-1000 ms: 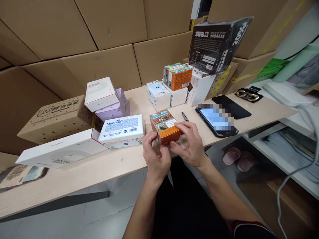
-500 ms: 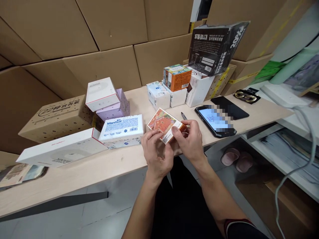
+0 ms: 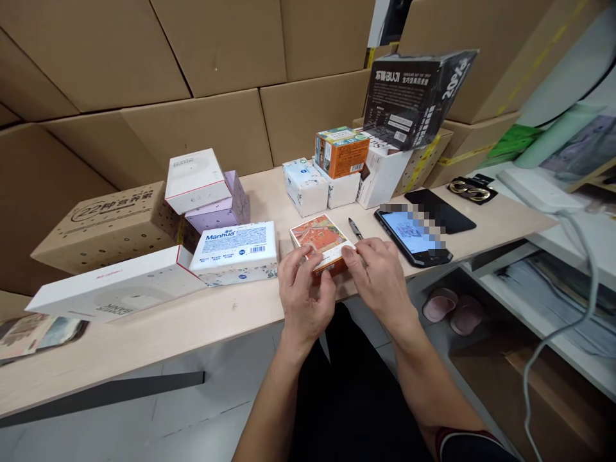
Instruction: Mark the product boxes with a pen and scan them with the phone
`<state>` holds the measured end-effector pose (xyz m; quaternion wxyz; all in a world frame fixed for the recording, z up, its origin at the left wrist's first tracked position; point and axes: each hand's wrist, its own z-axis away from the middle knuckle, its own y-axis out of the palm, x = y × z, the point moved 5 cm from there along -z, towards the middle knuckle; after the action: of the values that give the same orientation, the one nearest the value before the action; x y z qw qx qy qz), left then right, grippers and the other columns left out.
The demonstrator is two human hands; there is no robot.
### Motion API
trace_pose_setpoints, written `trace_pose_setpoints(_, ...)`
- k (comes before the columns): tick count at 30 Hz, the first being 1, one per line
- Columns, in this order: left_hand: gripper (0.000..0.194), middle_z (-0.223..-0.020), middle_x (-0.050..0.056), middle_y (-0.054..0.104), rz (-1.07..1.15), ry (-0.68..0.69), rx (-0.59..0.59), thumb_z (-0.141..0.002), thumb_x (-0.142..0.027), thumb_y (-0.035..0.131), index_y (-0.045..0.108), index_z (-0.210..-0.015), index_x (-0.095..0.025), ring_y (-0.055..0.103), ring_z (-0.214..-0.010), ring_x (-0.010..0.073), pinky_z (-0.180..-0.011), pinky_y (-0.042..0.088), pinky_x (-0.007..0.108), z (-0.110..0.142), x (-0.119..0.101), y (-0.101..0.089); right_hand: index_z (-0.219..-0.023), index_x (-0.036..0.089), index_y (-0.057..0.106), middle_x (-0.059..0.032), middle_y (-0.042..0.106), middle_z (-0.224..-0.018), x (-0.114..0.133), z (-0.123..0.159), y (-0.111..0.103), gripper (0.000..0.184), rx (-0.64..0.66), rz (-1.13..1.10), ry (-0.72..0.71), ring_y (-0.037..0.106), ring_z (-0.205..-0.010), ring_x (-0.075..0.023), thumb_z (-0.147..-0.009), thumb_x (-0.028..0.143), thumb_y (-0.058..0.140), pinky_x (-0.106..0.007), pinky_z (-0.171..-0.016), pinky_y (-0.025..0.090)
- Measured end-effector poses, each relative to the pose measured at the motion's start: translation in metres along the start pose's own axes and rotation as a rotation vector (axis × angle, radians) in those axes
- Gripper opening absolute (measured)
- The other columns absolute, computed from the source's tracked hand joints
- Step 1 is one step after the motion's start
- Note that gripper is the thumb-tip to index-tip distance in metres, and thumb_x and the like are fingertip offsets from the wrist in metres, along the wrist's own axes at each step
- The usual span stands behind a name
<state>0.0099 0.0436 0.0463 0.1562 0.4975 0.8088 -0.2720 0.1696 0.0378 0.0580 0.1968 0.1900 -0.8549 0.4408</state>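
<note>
Take the small orange box [image 3: 317,232] in front of you as the clock's centre, with 12 pointing away from you. Out at 9 o'clock lies the Manhua pack [image 3: 235,250], flat on the table [image 3: 231,314] and apart from your fingers. At 7 o'clock your left hand [image 3: 305,295] is narrowed on the near left part of the box, fingertips over its upper face, thumb low at the near side. The box has its illustrated face up, near the table's front edge; you cannot tell whether it rests fully on the wood. Just past 12 o'clock, a second orange box [image 3: 350,157] sits on a floral pack. The pen [image 3: 355,228] lies near 2 o'clock. At 4 o'clock your right hand [image 3: 380,276] holds the near right corner, thumb on the pale strip. The phone [image 3: 416,237] lies near 3 o'clock.

The step in hand looks like handling and inspecting the box; any next turn would call for a light, even two-handed grip, clear of the pen.
</note>
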Motion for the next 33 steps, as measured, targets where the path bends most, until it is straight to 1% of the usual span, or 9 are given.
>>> trace_pose_setpoints(3,0.029,-0.128,0.009,0.063,-0.003,-0.008,0.001,-0.089,-0.012,0.06,0.065,-0.115,-0.024,0.063,-0.12,0.0234,-0.105,0.052,0.048,0.001,0.001,0.0,-0.081,0.022,0.067,-0.0119,0.066,-0.087,-0.015,-0.004,-0.001,0.054,-0.005,-0.046,0.025,0.06,-0.091,-0.0277,-0.106,0.048,0.027,-0.048,-0.087,0.048)
trace_pose_setpoints(6,0.031,-0.13,0.01,0.06,-0.006,-0.008,-0.006,-0.088,-0.012,0.061,0.065,-0.116,-0.023,0.06,-0.122,0.0242,-0.105,0.051,0.047,0.0,0.0,0.0,-0.102,0.017,0.07,-0.0137,0.067,-0.093,-0.035,-0.013,0.0,0.041,-0.055,0.02,0.108,0.062,-0.088,-0.028,-0.102,0.047,0.042,-0.045,-0.082,0.05)
trace_pose_setpoints(10,0.031,-0.122,0.011,0.053,-0.04,-0.036,-0.047,-0.086,-0.015,0.064,0.066,-0.116,-0.022,0.055,-0.122,0.0247,-0.103,0.051,0.044,-0.001,0.0,-0.002,-0.138,0.014,0.059,-0.0167,0.066,-0.1,-0.047,-0.026,0.014,0.052,0.116,0.229,0.115,0.064,-0.084,-0.0306,-0.092,0.04,0.058,-0.041,-0.072,0.05)
trace_pose_setpoints(14,0.029,-0.117,0.009,0.049,-0.046,-0.047,-0.028,-0.086,-0.016,0.065,0.067,-0.114,-0.023,0.054,-0.117,0.0236,-0.099,0.052,0.042,-0.001,0.0,0.0,-0.143,0.019,0.057,-0.0153,0.065,-0.096,-0.05,-0.033,0.021,0.05,0.238,0.303,0.1,0.063,-0.074,-0.0264,-0.093,0.026,0.05,-0.038,-0.068,0.048)
trace_pose_setpoints(19,0.029,-0.119,0.01,0.047,-0.042,-0.07,0.015,-0.087,-0.016,0.065,0.067,-0.115,-0.023,0.052,-0.119,0.0235,-0.099,0.052,0.041,-0.001,0.001,0.003,-0.121,0.02,0.072,-0.0115,0.067,-0.095,-0.069,-0.034,0.014,0.041,0.101,-0.072,0.134,0.064,-0.086,-0.025,-0.092,0.025,0.043,-0.042,-0.084,0.051)
trace_pose_setpoints(22,0.029,-0.12,0.01,0.047,-0.048,-0.071,0.029,-0.088,-0.017,0.065,0.067,-0.116,-0.023,0.052,-0.119,0.0237,-0.1,0.051,0.042,-0.002,0.0,0.003,-0.103,0.02,0.075,-0.0062,0.069,-0.087,-0.083,-0.03,0.012,0.035,0.034,-0.421,0.245,0.063,-0.077,-0.0192,-0.089,0.026,0.044,-0.036,-0.076,0.052)
trace_pose_setpoints(26,0.029,-0.119,0.01,0.049,-0.054,-0.063,0.032,-0.088,-0.017,0.064,0.066,-0.116,-0.023,0.052,-0.119,0.0243,-0.1,0.051,0.044,-0.002,-0.001,0.003,-0.106,0.022,0.071,-0.0022,0.072,-0.088,-0.081,-0.024,0.013,0.028,0.031,-0.764,0.247,0.065,-0.077,-0.0152,-0.081,0.023,0.058,-0.031,-0.071,0.053)
trace_pose_setpoints(29,0.028,-0.12,0.01,0.049,-0.054,-0.062,0.028,-0.088,-0.017,0.064,0.066,-0.115,-0.023,0.053,-0.119,0.0242,-0.097,0.053,0.042,-0.002,-0.001,0.003,-0.102,0.024,0.065,-0.001,0.072,-0.091,-0.075,-0.024,0.009,0.028,-0.081,-0.86,0.181,0.068,-0.084,-0.0145,-0.076,0.025,0.073,-0.03,-0.077,0.055)
trace_pose_setpoints(33,0.029,-0.121,0.011,0.048,-0.057,-0.057,0.028,-0.088,-0.017,0.064,0.066,-0.116,-0.022,0.052,-0.12,0.0242,-0.094,0.054,0.04,-0.001,0.0,0.003,-0.094,0.025,0.055,0.0053,0.065,-0.071,-0.075,-0.024,0.002,0.025,-0.255,-0.883,0.197,0.063,-0.066,-0.0111,-0.084,0.037,0.074,-0.026,-0.068,0.053)
